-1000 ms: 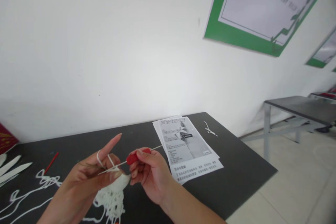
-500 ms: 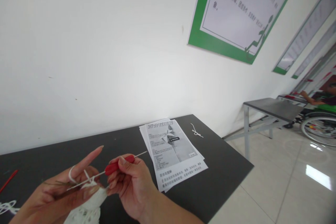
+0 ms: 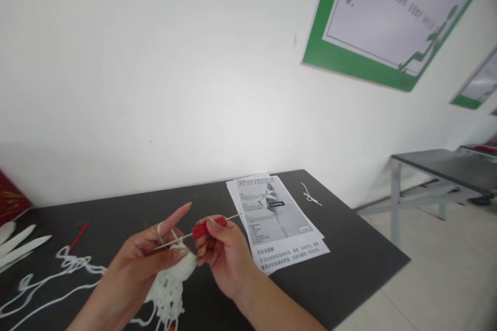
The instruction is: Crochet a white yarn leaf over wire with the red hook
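My left hand [image 3: 155, 251] pinches the upper edge of a piece of white crochet work [image 3: 171, 279], its index finger stretched out with a loop of white yarn round it. My right hand [image 3: 221, 243] grips the red handle of a crochet hook [image 3: 209, 225]. The hook's thin metal shaft points left, across the top of the crochet work and against the left hand's fingers. A lacy, loose part of the work hangs below the left hand. Exactly how the hook's tip sits in the yarn is too small to tell.
Printed sheets [image 3: 279, 222] lie on the dark table [image 3: 341, 269] to the right, with a short white yarn piece [image 3: 310, 195] beyond. Loose white yarn [image 3: 70, 264], a thin red stick [image 3: 79, 237] and white petal-like pieces [image 3: 23, 243] lie at left. A wall stands behind.
The view has swung left, so the hands and sheets appear farther right and more of the table's left side shows. Both hands keep their hold on the crochet work and hook.
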`<act>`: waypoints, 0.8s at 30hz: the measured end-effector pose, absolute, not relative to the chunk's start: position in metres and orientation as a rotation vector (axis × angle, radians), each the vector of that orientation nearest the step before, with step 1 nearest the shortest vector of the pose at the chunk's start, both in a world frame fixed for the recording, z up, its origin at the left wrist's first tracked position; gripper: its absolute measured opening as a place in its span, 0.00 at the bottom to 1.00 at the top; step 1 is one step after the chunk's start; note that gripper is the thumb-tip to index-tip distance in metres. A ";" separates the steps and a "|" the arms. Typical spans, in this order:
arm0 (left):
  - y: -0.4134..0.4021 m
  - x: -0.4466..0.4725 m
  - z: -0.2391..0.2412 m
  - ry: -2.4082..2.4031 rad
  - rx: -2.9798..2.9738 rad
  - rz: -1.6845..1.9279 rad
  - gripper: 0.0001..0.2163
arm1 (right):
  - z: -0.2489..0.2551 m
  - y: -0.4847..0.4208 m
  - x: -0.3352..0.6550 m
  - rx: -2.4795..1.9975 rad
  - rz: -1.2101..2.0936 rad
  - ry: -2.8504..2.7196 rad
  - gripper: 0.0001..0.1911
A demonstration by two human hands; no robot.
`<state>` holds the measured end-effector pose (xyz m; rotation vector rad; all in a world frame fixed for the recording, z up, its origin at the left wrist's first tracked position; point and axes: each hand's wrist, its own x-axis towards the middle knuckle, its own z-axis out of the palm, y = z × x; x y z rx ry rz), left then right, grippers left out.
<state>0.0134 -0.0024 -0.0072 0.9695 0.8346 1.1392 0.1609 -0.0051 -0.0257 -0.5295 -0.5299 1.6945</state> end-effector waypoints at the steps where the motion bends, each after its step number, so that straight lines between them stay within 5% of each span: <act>1: -0.003 0.014 -0.004 0.825 0.959 1.118 0.26 | -0.026 -0.006 0.161 -0.530 1.699 -0.534 0.13; 6: 0.000 0.012 0.002 0.731 0.958 1.079 0.34 | -0.025 -0.006 0.161 -0.514 1.739 -0.557 0.11; 21: -0.011 0.012 0.004 0.979 1.223 1.210 0.14 | -0.020 -0.007 0.165 -0.500 1.717 -0.483 0.09; 24: -0.012 0.011 0.003 0.984 1.145 1.188 0.18 | -0.020 -0.007 0.164 -0.522 1.720 -0.487 0.09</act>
